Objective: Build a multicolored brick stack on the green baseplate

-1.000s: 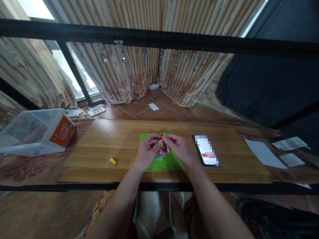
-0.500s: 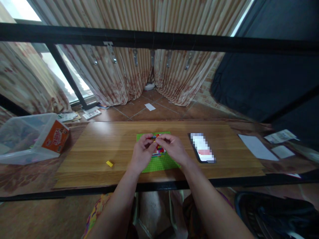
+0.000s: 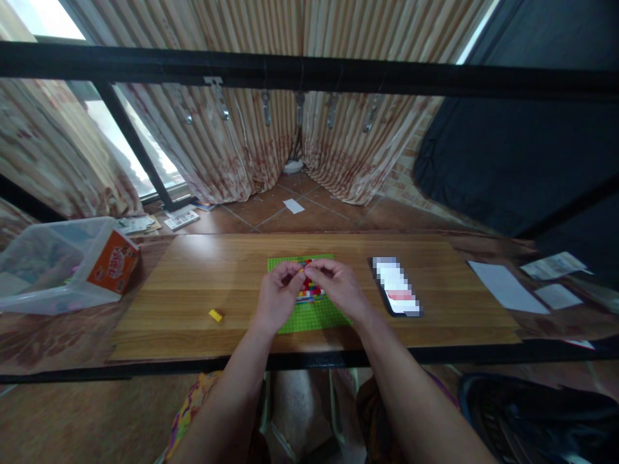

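Note:
A green studded baseplate (image 3: 314, 320) lies on the wooden board in front of me. On it stands a low build of multicoloured toy bricks (image 3: 309, 296), with red, white and yellow among them. My left hand (image 3: 276, 295) and my right hand (image 3: 341, 289) meet above the build, thumbs and index fingers pinched close together. Whatever is between the fingertips is too small and covered to name. The hands hide much of the build's far part. A lone yellow brick (image 3: 215, 316) rests on the board, to the left of my left hand.
To the right of the baseplate lies a phone (image 3: 396, 287) with a lit, blurred screen. A clear plastic bin (image 3: 43, 300) with an orange label stands at the left. White paper sheets (image 3: 505, 287) lie at the right. A black bar (image 3: 309, 71) crosses ahead, with metal clips hanging below it.
The whole view has shifted slightly, so everything sits a little further right. Both hands stay pinched over the build, and their fingertips have moved only slightly.

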`<state>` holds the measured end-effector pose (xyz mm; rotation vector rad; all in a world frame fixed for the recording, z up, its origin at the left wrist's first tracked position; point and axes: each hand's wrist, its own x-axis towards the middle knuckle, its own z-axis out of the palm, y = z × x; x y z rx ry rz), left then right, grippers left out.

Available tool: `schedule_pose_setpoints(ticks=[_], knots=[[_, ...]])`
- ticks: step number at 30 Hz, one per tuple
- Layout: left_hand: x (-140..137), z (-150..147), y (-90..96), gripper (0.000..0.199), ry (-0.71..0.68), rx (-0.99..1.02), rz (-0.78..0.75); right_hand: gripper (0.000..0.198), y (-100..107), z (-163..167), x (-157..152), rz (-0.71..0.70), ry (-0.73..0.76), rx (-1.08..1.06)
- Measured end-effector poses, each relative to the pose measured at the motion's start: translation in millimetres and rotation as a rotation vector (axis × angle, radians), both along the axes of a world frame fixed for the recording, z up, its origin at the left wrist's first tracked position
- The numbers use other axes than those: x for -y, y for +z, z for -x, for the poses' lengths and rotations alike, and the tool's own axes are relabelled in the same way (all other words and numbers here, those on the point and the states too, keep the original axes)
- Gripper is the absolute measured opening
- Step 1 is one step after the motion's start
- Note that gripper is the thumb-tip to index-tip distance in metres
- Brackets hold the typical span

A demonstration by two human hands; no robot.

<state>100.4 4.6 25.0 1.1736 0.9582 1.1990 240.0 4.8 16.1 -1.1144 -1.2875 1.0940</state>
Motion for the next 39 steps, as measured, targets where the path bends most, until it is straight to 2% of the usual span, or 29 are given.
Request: schedule_pose_setpoints(ticks=[14, 24, 33, 39], knots=[[-2.3, 2.2, -7.0, 0.020, -0.040, -0.036, -0.056, 0.024, 3.1, -3.3, -0.8, 0.014, 0.033, -0.014], [-1.7, 0.9, -9.3, 0.009, -0.053, -0.030, -0.088, 0.022, 1.4, -6.3, 1.7, 0.089, 0.045, -0.080], [0.4, -2.4, -14.7, 0.011, -0.092, 0.028, -0.100, 0.027, 0.6, -12.7, 2.2, 0.154, 0.054, -0.063], [0.1, -3.1, -16.7, 0.007, -0.036, 0.009, -0.060, 0.027, -2.9, -17.0, -4.1, 0.066, -0.123, 0.060]])
